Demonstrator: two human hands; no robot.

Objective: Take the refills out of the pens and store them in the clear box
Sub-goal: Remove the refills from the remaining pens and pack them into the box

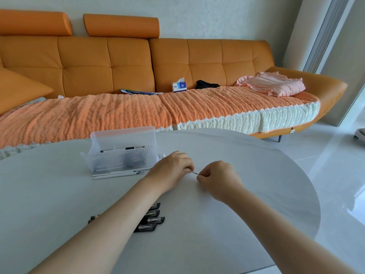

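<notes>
Left of centre, the clear box [122,155] stands on the surface [237,155], white sticks [116,174] lying along its front. Mid-frame, your left hand [171,168] and right hand [218,177] each pinch the pen [194,172] with curled fingers. It is probably light, thin and slippery, so grip near its ends.

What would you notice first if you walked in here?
The big orange sofa along the back wall jumps out first. Next, in the middle of the grey table, the left hand and right hand pinch a thin pen between them. The clear box stands on the table just left of the hands.
</notes>
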